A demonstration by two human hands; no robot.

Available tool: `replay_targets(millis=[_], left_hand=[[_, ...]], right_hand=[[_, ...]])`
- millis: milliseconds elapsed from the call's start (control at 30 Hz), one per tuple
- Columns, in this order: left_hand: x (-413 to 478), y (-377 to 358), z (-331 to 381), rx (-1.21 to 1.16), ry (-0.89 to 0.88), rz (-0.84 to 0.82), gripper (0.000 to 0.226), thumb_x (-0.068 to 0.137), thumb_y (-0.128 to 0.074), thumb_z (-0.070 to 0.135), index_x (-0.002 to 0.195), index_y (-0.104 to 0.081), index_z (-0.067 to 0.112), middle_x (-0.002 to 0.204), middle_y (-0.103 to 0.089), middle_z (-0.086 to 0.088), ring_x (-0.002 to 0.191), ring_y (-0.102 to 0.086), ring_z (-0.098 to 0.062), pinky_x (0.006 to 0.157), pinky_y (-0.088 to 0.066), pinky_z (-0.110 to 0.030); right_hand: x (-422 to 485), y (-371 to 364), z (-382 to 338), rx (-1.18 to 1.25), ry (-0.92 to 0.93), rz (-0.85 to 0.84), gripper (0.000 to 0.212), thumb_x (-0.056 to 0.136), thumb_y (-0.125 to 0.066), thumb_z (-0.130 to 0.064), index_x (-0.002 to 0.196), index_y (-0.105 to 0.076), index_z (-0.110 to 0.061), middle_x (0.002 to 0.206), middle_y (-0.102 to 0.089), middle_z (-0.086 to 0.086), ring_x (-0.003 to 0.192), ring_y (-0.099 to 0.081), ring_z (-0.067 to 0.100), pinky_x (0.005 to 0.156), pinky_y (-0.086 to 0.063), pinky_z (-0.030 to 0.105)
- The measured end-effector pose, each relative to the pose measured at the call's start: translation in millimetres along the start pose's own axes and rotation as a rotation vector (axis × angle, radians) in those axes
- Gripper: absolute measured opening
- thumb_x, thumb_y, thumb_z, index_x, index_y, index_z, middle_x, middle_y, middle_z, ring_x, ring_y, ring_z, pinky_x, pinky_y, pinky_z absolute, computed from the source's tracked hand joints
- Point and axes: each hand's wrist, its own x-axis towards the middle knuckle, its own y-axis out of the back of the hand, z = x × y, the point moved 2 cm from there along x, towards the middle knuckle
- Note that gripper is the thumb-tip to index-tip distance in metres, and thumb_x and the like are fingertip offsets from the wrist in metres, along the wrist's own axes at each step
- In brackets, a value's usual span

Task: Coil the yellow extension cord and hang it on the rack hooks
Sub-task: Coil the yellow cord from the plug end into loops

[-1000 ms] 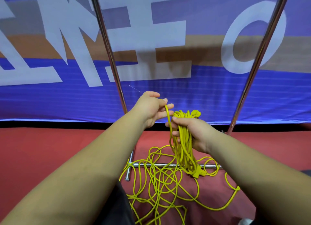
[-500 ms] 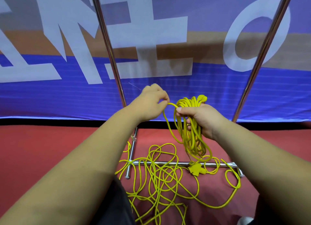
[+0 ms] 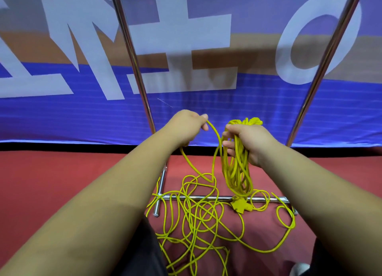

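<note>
Dead centre, the right hand (image 3: 251, 143) grips gathered loops of the yellow extension cord (image 3: 237, 172); at its nine o'clock the left hand (image 3: 186, 129) pinches the feeding strand. Best play: match each new loop to that bundle. Tangled slack sprawls at six o'clock over the red floor (image 3: 62, 182) and rack base (image 3: 226, 197), blue banner (image 3: 206, 114) at twelve.

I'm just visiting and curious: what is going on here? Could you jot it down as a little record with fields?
activity: coiling the yellow extension cord
right hand: grips the gathered loops
left hand: pinches a single strand beside the loops
uncoiled part: tangled on the red floor, crossing the base bar of the rack
plug end: hangs at the bar
hooks: not in view
hung yet: no
</note>
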Motion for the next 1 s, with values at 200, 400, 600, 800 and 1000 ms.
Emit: replay_targets(millis=[200, 400, 600, 800, 1000], left_hand=[[5, 18, -10, -0.705, 0.154, 0.02, 0.031, 0.109, -0.046, 0.031, 0.124, -0.068, 0.014, 0.083, -0.063, -0.001, 0.046, -0.027, -0.009, 0.04, -0.018, -0.021], [-9, -5, 1, -0.571, 0.086, -0.33, 0.033, 0.11, -0.045, 0.031, 0.137, -0.064, 0.035, 0.09, -0.056, -0.001, 0.064, -0.045, -0.012, 0.062, -0.056, -0.029], [-16, -27, 10, -0.385, -0.111, -0.287, 0.025, 0.097, -0.072, 0.016, 0.122, -0.075, 0.018, 0.091, -0.079, 0.007, 0.084, -0.071, -0.003, 0.085, -0.056, -0.024], [-19, -21, 8, -0.011, -0.253, -0.289, 0.024, 0.088, -0.083, 0.028, 0.112, -0.08, 0.025, 0.083, -0.075, 0.011, 0.076, -0.065, 0.001, 0.076, -0.049, -0.016], [-28, -9, 13, -0.162, -0.123, -0.378, 0.02, 0.103, -0.062, 0.013, 0.11, -0.072, -0.003, 0.094, -0.074, -0.016, 0.087, -0.077, -0.024, 0.081, -0.065, -0.037]], right_hand=[[8, 16, 1, 0.026, -0.089, 0.075, 0.02, 0.105, -0.059, -0.027, 0.117, -0.064, -0.012, 0.1, -0.079, 0.012, 0.062, -0.074, 0.017, 0.064, -0.056, 0.037], [5, 7, -2, 0.05, -0.101, -0.007, 0.024, 0.105, -0.06, -0.04, 0.106, -0.064, -0.017, 0.082, -0.079, 0.003, 0.047, -0.061, 0.013, 0.061, -0.054, 0.033], [1, 3, -6, 0.05, -0.082, -0.072, 0.046, 0.097, -0.061, -0.064, 0.092, -0.072, -0.019, 0.071, -0.067, -0.001, 0.05, -0.054, 0.015, 0.062, -0.052, 0.033], [-3, 2, -7, -0.034, -0.019, -0.083, 0.032, 0.091, -0.075, -0.045, 0.096, -0.072, -0.014, 0.079, -0.067, 0.008, 0.05, -0.056, 0.017, 0.057, -0.051, 0.032], [-6, 3, -13, -0.077, 0.006, -0.088, 0.012, 0.09, -0.066, -0.026, 0.091, -0.069, -0.014, 0.073, -0.071, 0.005, 0.061, -0.064, 0.021, 0.055, -0.054, 0.031]])
